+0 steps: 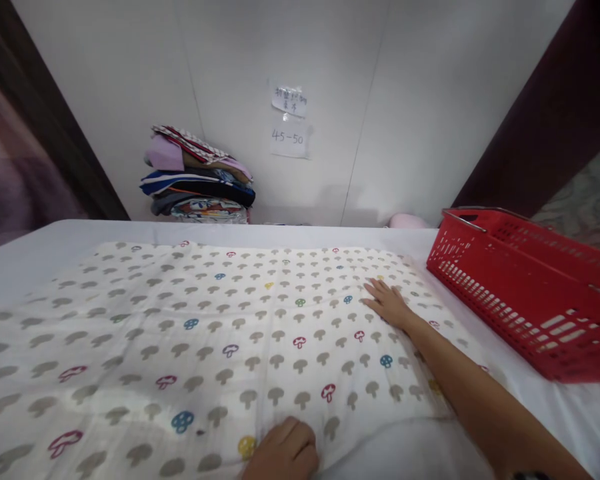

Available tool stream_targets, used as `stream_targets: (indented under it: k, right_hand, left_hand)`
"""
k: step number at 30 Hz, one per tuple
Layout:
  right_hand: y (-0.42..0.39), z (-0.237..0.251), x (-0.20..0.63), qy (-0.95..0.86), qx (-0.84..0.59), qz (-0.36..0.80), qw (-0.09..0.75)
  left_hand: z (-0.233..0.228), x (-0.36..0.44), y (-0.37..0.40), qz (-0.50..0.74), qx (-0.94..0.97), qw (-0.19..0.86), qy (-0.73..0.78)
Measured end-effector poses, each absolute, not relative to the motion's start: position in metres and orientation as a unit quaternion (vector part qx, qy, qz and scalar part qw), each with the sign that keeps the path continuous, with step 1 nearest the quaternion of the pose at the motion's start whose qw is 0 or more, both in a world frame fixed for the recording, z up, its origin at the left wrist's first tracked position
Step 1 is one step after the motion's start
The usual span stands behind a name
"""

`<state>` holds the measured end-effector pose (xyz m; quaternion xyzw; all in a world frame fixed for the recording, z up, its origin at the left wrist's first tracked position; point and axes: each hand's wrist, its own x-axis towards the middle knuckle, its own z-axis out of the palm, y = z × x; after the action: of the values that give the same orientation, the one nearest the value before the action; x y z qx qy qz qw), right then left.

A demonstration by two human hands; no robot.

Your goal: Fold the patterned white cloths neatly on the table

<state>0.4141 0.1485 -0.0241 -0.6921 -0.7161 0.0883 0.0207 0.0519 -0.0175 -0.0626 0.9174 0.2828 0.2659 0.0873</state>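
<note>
A thin white cloth [250,300] printed with grey and coloured mushrooms lies spread across the white table, with light creases and a crease line down its middle. At its near edge, my left hand [286,448] is closed with the fingers curled on the fabric, and the fingertips are hidden. Farther off, my right hand [387,303] rests flat on the right part of the cloth, palm down with the fingers stretched out. My right forearm crosses over the cloth's right side.
To the right stands a red plastic basket [520,293] with metal handles. A stack of folded fabrics [197,177] sits at the back left, against the wall. Paper notes [289,137] hang on the wall. A pink object [407,221] shows behind the table's far edge [330,235].
</note>
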Motion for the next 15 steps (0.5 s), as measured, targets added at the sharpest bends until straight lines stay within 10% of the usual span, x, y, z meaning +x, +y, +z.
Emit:
stream_targets:
  k: [15]
  right_hand:
    - [-0.03, -0.027, 0.51, -0.47, -0.881, -0.047, -0.003]
  left_hand:
    - [-0.018, 0.055, -0.028, 0.174, 0.899, 0.205, 0.347]
